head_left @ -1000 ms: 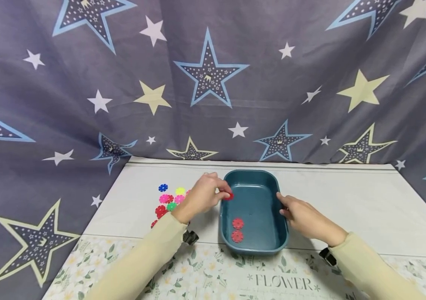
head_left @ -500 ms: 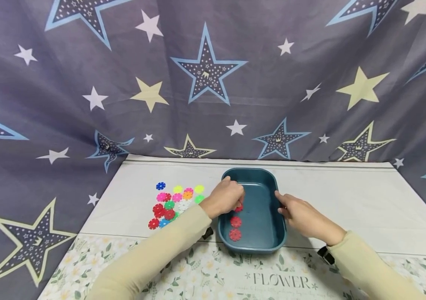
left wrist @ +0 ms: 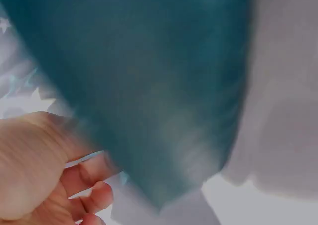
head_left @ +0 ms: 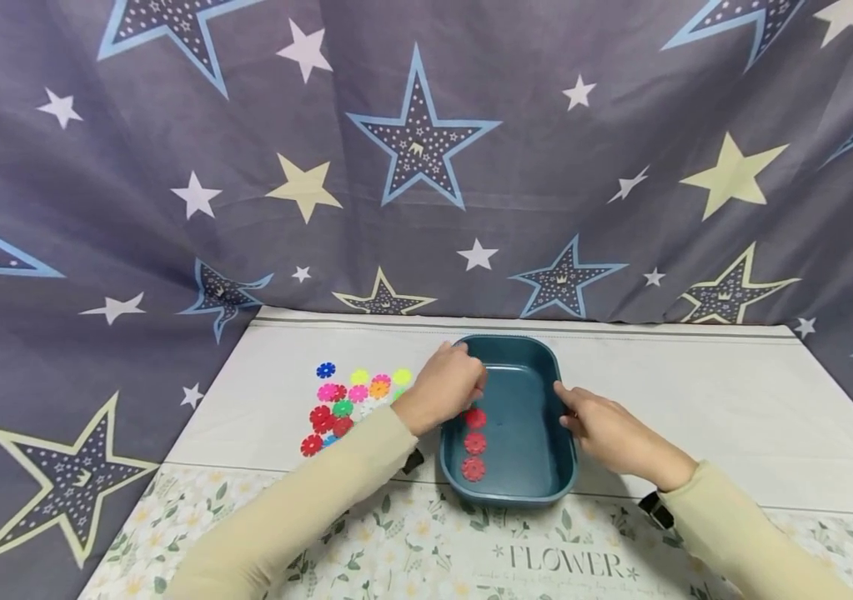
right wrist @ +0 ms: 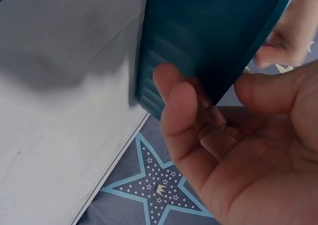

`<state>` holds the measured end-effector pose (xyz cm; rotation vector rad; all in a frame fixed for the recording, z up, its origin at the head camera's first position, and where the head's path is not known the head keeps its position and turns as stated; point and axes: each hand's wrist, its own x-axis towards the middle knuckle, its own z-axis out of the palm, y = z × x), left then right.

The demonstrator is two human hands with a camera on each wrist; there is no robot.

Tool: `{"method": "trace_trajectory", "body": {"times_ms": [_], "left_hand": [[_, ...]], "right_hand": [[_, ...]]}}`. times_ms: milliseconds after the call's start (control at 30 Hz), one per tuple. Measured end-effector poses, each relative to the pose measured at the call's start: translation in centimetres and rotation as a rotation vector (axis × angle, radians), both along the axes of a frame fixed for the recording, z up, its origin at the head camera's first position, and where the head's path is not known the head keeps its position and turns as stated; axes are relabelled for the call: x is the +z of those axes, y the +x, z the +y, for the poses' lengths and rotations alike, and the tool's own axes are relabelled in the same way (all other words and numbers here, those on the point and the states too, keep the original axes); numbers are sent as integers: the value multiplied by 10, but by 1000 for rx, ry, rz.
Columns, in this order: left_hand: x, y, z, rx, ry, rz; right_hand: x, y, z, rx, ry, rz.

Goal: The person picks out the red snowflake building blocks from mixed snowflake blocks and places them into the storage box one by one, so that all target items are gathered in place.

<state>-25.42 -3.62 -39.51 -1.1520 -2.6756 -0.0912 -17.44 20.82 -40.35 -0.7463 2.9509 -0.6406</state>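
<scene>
A deep teal plastic tray (head_left: 522,433) stands lengthwise on the table. Three red interlocking snowflake discs (head_left: 474,443) lie in a column along its left side. Just behind the rearmost one, my left hand (head_left: 444,385) reaches over the left rim, its fingertips hidden from the head camera. In the left wrist view its loosely curled fingers (left wrist: 97,197) show no disc, with the tray wall blurred in front. My right hand (head_left: 614,437) holds the tray's right rim, thumb at the edge and fingers (right wrist: 180,111) against the outer wall.
Left of the tray lies a loose spread of snowflake discs in several colours, among them a blue one (head_left: 326,370), a green one (head_left: 343,408) and an orange one (head_left: 379,389). A star-print curtain (head_left: 418,250) hangs behind the table's white cover (head_left: 681,400).
My left hand has carried a red disc over the rim and let it go behind the other two, then drawn back slightly. My right hand has stayed on the rim.
</scene>
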Motion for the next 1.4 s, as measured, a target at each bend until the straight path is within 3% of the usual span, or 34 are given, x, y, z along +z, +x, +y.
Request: {"method": "trace_trajectory", "body": {"times_ms": [167, 300, 467, 700, 900, 1167, 1300, 1400], "left_hand": [[30, 0, -42, 31, 94, 16], [39, 5, -84, 103, 117, 6], [29, 17, -134, 205, 119, -33], [2, 30, -181, 379, 1, -249], [-14, 23, -202, 430, -55, -343], [-22, 12, -207, 439, -6, -457], [-24, 12, -207, 454, 35, -467], [-24, 13, -206, 441, 68, -435]], "right_hand": [[1, 0, 0, 3, 2, 16], [1, 0, 1, 9, -3, 3], [0, -1, 0, 10, 1, 13], [-1, -1, 0, 15, 3, 49], [2, 1, -1, 20, -7, 36], [2, 1, -1, 15, -16, 35], [1, 2, -1, 18, -20, 34], [1, 2, -1, 29, -21, 45]]}}
